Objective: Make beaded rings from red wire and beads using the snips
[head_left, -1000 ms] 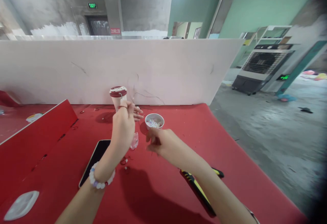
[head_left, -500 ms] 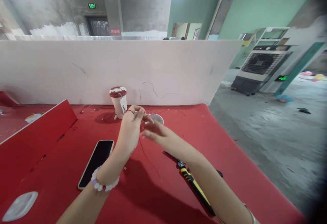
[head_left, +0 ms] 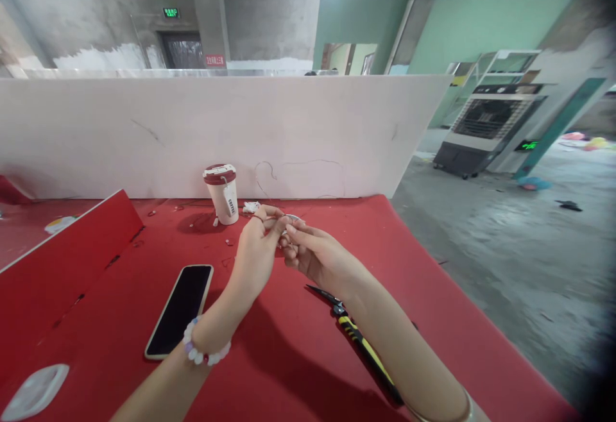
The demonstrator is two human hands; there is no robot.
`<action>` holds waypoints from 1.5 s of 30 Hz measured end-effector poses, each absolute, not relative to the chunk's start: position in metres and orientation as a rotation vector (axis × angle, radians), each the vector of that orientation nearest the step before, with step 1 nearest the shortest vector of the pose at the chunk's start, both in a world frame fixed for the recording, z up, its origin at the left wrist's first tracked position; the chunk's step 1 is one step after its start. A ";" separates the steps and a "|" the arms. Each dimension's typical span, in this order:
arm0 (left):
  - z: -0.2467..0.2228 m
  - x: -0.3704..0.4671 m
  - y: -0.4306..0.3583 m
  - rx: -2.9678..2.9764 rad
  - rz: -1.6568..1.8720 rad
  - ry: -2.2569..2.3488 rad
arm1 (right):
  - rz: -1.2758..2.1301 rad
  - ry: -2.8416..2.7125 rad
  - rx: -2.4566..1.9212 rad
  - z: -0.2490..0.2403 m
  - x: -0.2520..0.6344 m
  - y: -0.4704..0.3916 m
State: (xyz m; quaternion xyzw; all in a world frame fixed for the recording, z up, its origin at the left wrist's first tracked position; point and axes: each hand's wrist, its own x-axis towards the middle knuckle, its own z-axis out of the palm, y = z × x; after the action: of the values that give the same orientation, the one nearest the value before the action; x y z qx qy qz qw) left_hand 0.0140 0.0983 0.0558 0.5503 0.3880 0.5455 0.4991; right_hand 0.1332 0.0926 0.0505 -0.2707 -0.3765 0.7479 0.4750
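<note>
My left hand (head_left: 260, 236) is closed in a pinch above the red table, holding a thin dark wire (head_left: 315, 161). The wire's loose loops rise in front of the white panel. My right hand (head_left: 315, 252) is also pinched, its fingertips meeting those of my left hand on the wire. What exactly sits between the fingertips is too small to see. Just behind the hands, a small white bowl (head_left: 294, 219) is mostly hidden. Pliers with yellow and black handles (head_left: 359, 335) lie under my right forearm.
A white coffee cup with a red lid (head_left: 225, 197) stands back left, a crumpled white scrap (head_left: 251, 207) beside it. A phone (head_left: 180, 310) lies by my left forearm. The white panel (head_left: 202, 127) closes off the back; a red divider (head_left: 72, 274) and white lid (head_left: 36, 390) are left.
My right hand, loosely spread before, has closed and come up to my left fingertips. The wire's loops have shifted, and the strand below the hands no longer shows.
</note>
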 end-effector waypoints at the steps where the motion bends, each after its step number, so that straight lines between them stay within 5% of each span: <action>1: 0.056 0.012 0.099 1.360 1.329 0.963 | 1.811 -0.929 -0.667 0.050 0.132 0.093; 8: 0.057 0.003 0.107 1.479 1.381 1.108 | 1.580 -1.307 -0.857 0.045 0.131 0.093; 21: 0.066 -0.009 0.111 1.235 1.379 0.969 | 2.169 -2.847 -0.731 0.056 0.113 0.061; 27: 0.071 -0.002 0.104 1.237 1.355 1.046 | 1.897 -2.606 -0.699 0.061 0.122 0.066; 34: 0.069 -0.002 0.101 1.461 1.395 1.168 | 1.725 -1.540 -0.951 0.058 0.128 0.076; 45: 0.069 0.007 0.094 1.505 1.266 1.254 | 1.957 -1.089 -0.611 0.037 0.123 0.091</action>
State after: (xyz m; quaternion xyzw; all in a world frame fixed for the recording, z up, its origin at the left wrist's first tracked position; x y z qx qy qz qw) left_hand 0.0066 0.0940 0.0693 0.5932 0.4940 0.4991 0.3936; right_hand 0.1230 0.0911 0.0367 -0.2416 -0.4302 0.7730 0.3987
